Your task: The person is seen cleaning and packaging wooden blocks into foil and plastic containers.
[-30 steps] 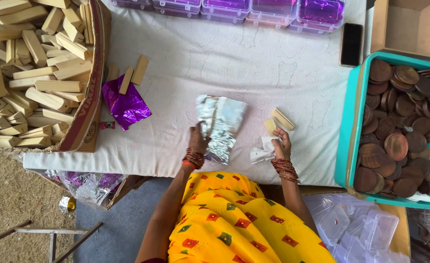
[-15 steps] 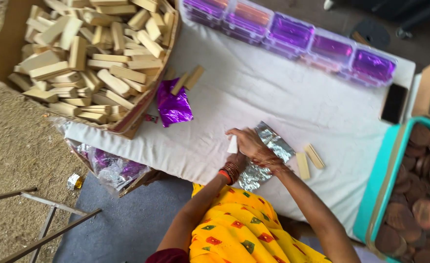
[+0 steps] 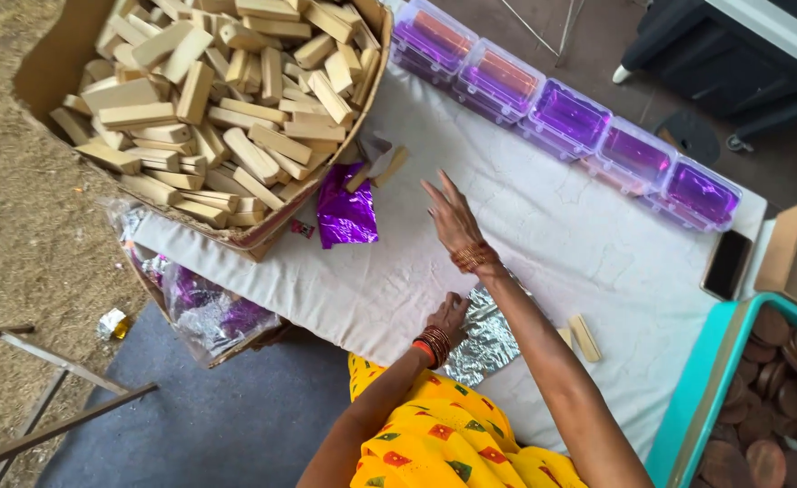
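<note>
I see the right hand (image 3: pixel 453 217) has left the foil (image 3: pixel 484 339) since half a second ago and now reaches, fingers spread, toward the purple wrapper (image 3: pixel 346 212) and block (image 3: pixel 388 166). The left hand (image 3: pixel 451 316) presses the foil on the worktop (image 3: pixel 552 235); I cannot tell how its fingers are set, since the wrist hides them.

I count five purple-lidded clear boxes (image 3: pixel 564 116) along the upper right of the frame, two wooden sticks (image 3: pixel 584 336) at lower right, and one purple foil sheet (image 3: pixel 346 215) near centre.
</note>
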